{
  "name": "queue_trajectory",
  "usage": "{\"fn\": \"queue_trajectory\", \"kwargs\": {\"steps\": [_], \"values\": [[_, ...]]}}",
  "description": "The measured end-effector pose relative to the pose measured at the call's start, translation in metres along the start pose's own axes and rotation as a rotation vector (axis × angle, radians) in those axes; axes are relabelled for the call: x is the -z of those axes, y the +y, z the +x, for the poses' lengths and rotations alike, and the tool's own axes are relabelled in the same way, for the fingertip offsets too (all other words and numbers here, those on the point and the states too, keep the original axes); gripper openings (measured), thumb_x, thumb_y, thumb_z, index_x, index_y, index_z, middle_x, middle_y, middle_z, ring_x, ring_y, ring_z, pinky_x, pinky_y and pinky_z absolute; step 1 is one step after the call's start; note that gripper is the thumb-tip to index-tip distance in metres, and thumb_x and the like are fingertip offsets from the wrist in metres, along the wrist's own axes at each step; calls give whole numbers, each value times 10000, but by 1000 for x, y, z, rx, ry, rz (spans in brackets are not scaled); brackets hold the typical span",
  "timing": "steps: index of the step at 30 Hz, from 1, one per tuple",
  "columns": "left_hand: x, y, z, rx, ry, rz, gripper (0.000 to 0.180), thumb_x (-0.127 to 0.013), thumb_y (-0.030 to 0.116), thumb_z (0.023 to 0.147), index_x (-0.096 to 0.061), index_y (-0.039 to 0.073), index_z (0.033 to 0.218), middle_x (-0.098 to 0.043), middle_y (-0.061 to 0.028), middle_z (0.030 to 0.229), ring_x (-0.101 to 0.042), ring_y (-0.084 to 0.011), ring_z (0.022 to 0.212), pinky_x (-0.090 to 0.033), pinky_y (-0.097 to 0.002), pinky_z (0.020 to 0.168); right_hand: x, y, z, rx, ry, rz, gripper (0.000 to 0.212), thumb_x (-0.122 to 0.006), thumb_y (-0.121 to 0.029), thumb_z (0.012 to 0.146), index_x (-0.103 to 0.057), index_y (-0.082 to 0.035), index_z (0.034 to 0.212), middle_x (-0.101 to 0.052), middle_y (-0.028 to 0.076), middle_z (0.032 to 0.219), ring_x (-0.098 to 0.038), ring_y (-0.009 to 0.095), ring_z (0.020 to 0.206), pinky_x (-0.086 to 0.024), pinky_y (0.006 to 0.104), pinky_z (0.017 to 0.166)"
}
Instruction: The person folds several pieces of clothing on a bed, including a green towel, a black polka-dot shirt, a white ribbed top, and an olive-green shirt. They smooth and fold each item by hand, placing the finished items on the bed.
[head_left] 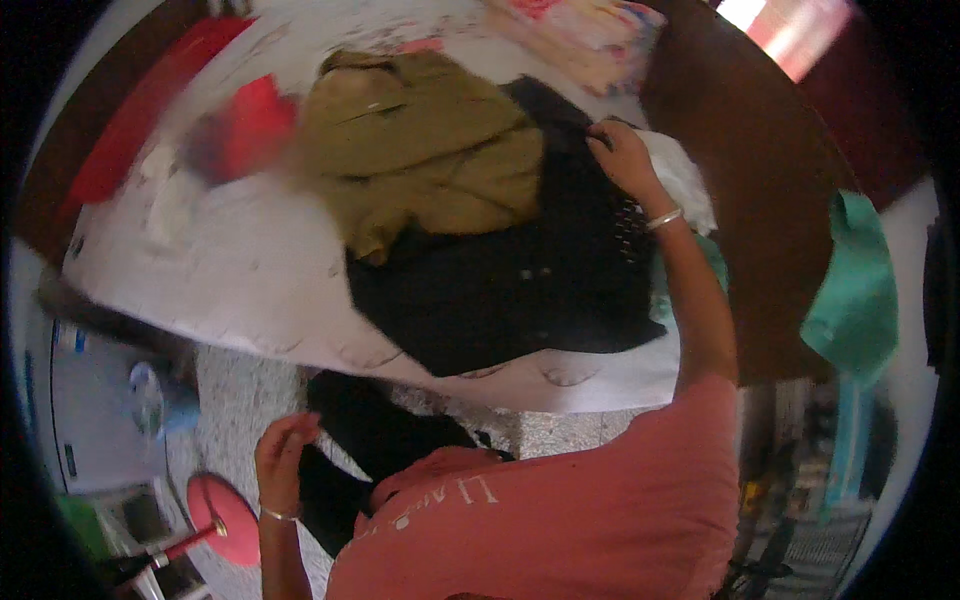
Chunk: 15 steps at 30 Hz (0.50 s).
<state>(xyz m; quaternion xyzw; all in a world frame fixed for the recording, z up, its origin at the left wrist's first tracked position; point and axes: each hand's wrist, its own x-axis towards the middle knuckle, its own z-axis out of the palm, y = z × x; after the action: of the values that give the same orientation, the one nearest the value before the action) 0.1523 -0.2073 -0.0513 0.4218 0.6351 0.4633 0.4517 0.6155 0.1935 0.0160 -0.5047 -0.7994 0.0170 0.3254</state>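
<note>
A black garment (500, 300) lies spread on the bed, its near edge close to the bed's front. Over its upper left part rests an olive-green shirt (430, 150), rumpled, with its collar toward the far side. At the black garment's far right edge, my right hand (625, 165) pinches the dark cloth between thumb and fingers; the arm reaches along the garment's right side. My left hand (283, 455) is off the bed, low at the left above the floor. Its fingers are loosely curled together, and nothing shows in them.
A blurred red and dark cloth (240, 135) lies left of the shirt. Folded patterned bedding (590, 40) is at the far side. White cloth (680, 170) sits by the brown headboard (760, 200). Green fabric (850, 290) hangs at right. A red round-based stand (222, 520) is lower left.
</note>
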Motion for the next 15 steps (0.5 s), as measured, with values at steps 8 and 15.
{"fn": "queue_trajectory", "kwargs": {"steps": [8,15], "values": [[-61,145,-2,-847,-797,-617,239,-556,184,875,-618,-4,1007,-658,-169,1009,-614,-288,898,-459,-381,872,-155,-91,-7,239,-138,5,347,-591,-225,870,-573,-30,1157,-576,167,1174,-541,346,1077,-432,410,929],[-69,134,-14,-835,-1153,-819,295,-586,195,857,-561,-6,1071,-624,-192,1054,-592,-302,940,-451,-389,894,-225,-88,-36,260,-96,-416,456,-507,-299,931,-431,-208,1370,-474,102,1364,-447,319,1239,-317,495,1026]]}}
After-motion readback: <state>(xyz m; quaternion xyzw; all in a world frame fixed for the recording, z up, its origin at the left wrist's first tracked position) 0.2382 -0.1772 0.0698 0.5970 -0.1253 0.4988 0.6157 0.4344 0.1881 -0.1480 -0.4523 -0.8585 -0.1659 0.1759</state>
